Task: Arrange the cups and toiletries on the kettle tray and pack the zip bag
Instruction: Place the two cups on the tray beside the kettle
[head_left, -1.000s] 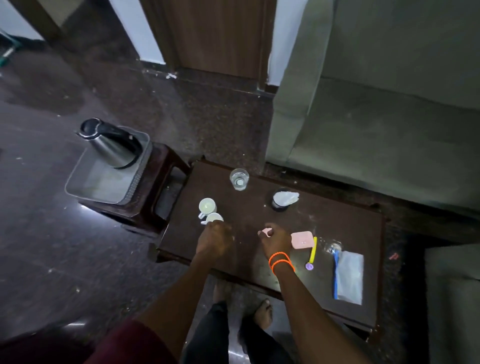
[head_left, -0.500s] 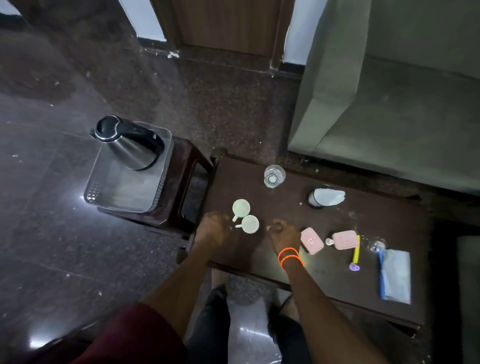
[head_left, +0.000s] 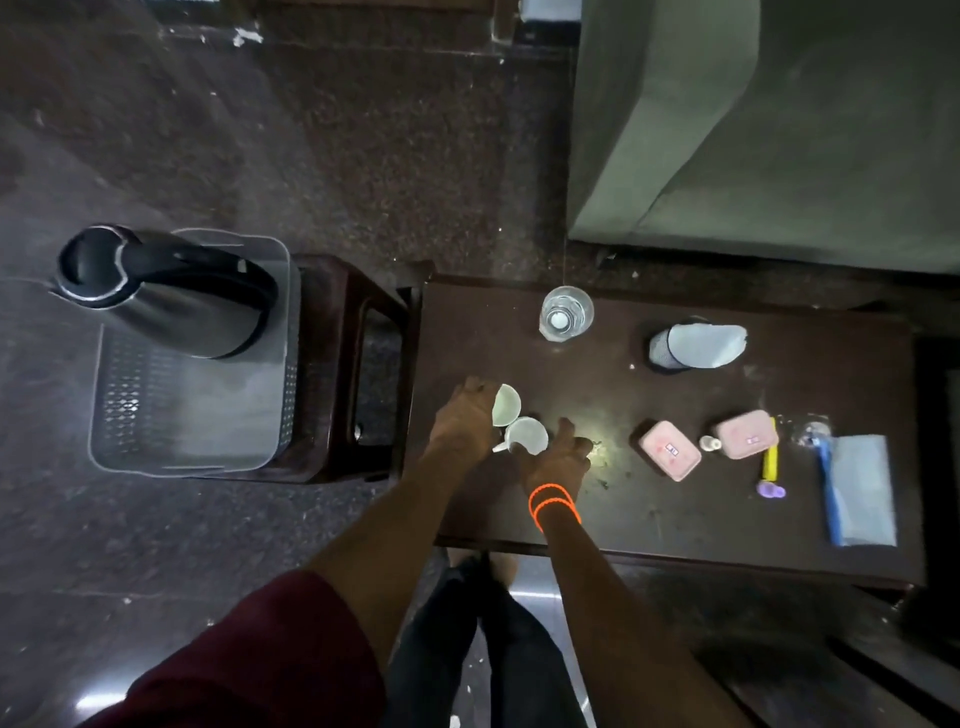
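1. Two small white cups sit near the left end of the dark low table (head_left: 675, 395), and both hands are on them. The left hand (head_left: 464, 421) wraps the far cup (head_left: 506, 404), which is tipped on its side; the right hand (head_left: 558, 460) curls around the near cup (head_left: 527, 435).
2. So it looks like the cup step, right at the pick-up. Can't tell if either cup is off the table yet.
3. Next move, I reckon: carry both left to the grey tray (head_left: 187, 410) on the stool, onto the bare floor in front of the kettle (head_left: 166, 296), without knocking it.
4. Toiletries are untouched: two pink soap boxes (head_left: 670, 449), yellow tube (head_left: 770, 457), blue toothbrush (head_left: 830, 499) by the zip bag (head_left: 865, 499).
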